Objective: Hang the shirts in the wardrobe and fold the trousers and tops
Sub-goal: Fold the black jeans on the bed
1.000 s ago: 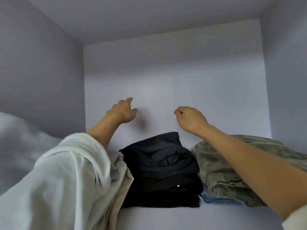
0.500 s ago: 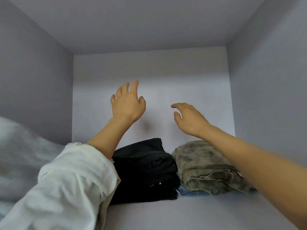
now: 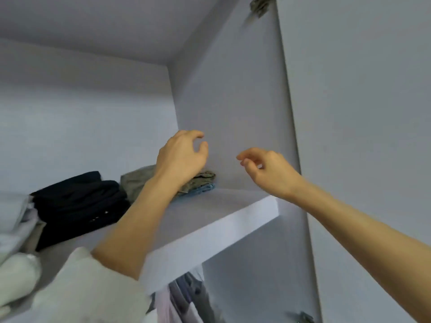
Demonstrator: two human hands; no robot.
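Note:
On the upper wardrobe shelf (image 3: 233, 217) lie folded clothes: a black stack (image 3: 79, 201), then a camouflage-green pair of trousers (image 3: 135, 183) on top of a light blue garment (image 3: 200, 190), and white and beige folded pieces (image 3: 16, 220) at the far left. My left hand (image 3: 182, 157) hovers above the green trousers with loosely curled fingers and holds nothing. My right hand (image 3: 270, 171) hangs in the air near the shelf's front right corner, fingers relaxed, also empty. Below the shelf, hanging garments (image 3: 186, 297) show partly.
The wardrobe's right side wall (image 3: 233, 113) stands close behind both hands. An open door panel (image 3: 361, 136) fills the right, with a hinge (image 3: 258, 5) at the top and another at the bottom (image 3: 303, 318). My white sleeve (image 3: 88, 287) covers the lower left.
Both hands have drawn back out of the shelf space and their fingers have relaxed. The view has swung right and pulled away, so the shelf edge and the hanging clothes below have come into sight.

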